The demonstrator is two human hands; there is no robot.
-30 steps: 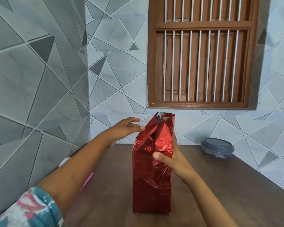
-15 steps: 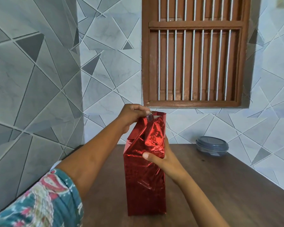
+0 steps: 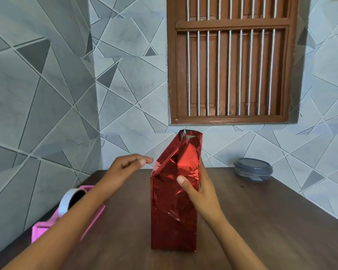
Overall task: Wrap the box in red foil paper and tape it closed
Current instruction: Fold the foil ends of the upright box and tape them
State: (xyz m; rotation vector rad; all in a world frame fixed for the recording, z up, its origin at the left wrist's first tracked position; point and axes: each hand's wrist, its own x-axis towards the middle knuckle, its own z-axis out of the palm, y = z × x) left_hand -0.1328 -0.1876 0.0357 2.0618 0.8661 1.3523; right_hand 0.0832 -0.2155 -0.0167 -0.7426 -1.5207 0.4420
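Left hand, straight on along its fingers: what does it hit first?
Probably the red foil paper, at its slanted upper-left fold; the left hand points right at it across a small gap. Depth unclear.

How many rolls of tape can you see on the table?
1. The white tape roll sits on the pink plastic dispenser at the brown table's left edge; the left forearm may hide others.

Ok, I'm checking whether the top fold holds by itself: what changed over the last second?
The left hand pinched the top flap of the tall red foil-wrapped box, then let go and drew back down-left, off the foil. The right hand kept holding the box's right side, thumb on front; the box stayed upright.
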